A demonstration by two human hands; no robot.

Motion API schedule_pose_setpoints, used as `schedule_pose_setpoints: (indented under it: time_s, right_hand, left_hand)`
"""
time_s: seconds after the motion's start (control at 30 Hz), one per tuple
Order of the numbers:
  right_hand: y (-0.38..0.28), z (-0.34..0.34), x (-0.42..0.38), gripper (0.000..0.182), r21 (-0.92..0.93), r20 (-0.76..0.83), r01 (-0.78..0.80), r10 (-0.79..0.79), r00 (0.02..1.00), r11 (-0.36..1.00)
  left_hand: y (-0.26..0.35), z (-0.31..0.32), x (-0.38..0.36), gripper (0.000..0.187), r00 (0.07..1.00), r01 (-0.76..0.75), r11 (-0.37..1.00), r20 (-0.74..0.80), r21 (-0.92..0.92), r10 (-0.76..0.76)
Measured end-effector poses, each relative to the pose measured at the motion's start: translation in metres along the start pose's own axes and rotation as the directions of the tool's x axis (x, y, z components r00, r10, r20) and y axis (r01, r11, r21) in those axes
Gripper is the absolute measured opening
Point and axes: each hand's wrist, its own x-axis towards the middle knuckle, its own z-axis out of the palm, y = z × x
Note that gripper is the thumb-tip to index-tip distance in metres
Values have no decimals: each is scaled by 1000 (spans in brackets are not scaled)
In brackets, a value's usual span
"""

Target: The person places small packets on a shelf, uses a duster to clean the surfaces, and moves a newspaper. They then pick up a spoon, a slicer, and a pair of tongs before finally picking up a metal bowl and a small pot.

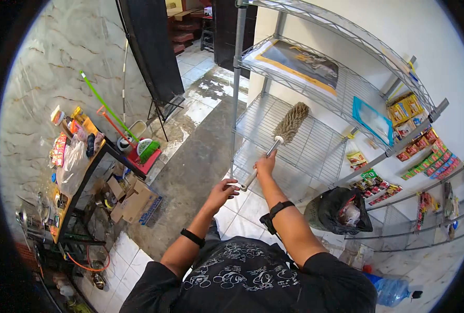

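Observation:
My right hand (264, 164) is closed round the metal handle of a brown, shaggy duster (292, 123). The duster's head lies over the wire shelf (320, 151) of a metal rack, and the handle points back toward me. Beside the lower end of the handle, my left hand (221, 195) has its fingers loosely bent and apart, with nothing between them. On the shelf above rest a printed sheet with a yellow border (299, 65) and a blue-edged packet (372, 120).
A bin with a black bag (341, 211) stands right of the rack, below hanging snack packets (430, 156). On the left are a cluttered table (80, 182), a cardboard box (133, 198), a green broom (149, 151) and a red dustpan (151, 163). A doorway opens ahead.

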Motion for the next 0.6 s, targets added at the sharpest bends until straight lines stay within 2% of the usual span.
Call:
schedule_pose_setpoints:
  time_s: [0.1,0.17,0.2,0.27,0.33,0.4,0.57,0.6]
  right_hand:
    - [-4,22,0,60,-80,-36,-46,43,998,996]
    - [-3,29,0,60,-216,44,-55,65,997,975]
    - [-3,27,2,60,-217,44,-51,62,997,975]
    - [-1,13,11,59,-408,272,3,119,955,913]
    - [-4,-2,10,60,-407,294,16,114,949,913]
    - [-9,-16,9,61,-396,317,-43,181,931,917]
    - [-13,-79,-59,63,-508,465,83,192,864,857]
    - [-14,-98,-76,63,-525,468,45,244,849,850]
  left_hand:
    - [3,-24,5,30,1000,-10,1000,-19,-24,10]
    - [0,-39,11,30,1000,-8,999,-25,-39,7]
    - [0,-47,14,30,999,-2,999,-34,-51,1]
    - [2,-57,20,30,1000,-12,999,-21,-40,12]
    - [6,-62,24,30,1000,-16,999,-3,-31,16]
    - [15,-62,32,31,1000,-5,999,-2,-43,5]
    - [25,-55,56,28,998,-12,999,68,-37,14]
    - [28,-53,60,28,995,-28,999,97,-41,31]
